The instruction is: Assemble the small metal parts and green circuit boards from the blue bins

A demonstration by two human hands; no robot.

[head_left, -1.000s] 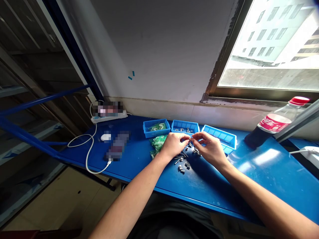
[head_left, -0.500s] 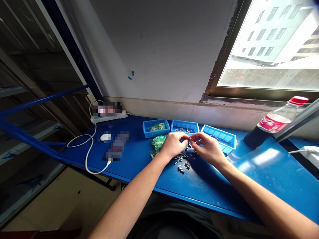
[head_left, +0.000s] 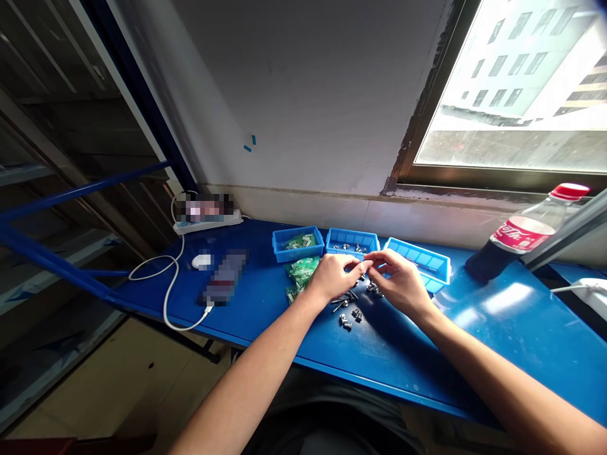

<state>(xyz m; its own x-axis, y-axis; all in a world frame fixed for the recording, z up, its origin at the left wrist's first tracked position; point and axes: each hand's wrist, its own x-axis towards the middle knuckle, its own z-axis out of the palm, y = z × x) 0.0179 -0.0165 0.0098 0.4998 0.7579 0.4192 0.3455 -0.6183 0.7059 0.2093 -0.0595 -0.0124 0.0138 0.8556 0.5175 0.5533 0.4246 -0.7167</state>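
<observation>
My left hand and my right hand meet fingertip to fingertip over the table. Both are closed in a pinch around something small that the fingers hide. Beneath them lie loose metal screws in several small groups, some under the hands' shadow. Left of my left hand rests a heap of green-and-clear plastic packets. Behind the hands stand a blue bin with similar packets, a middle blue bin with a few screws, and a right blue bin, partly covered by my right hand.
A cola bottle with a red cap stands at the right by the window. On the left, a blurred phone-like object lies with a white cable plugged in. A white power strip sits against the wall on the blue table.
Both hands stay in nearly the same place. Their fingertips shift slightly against each other, and the thumbs now come closer together. The bins and screws have not visibly moved.
</observation>
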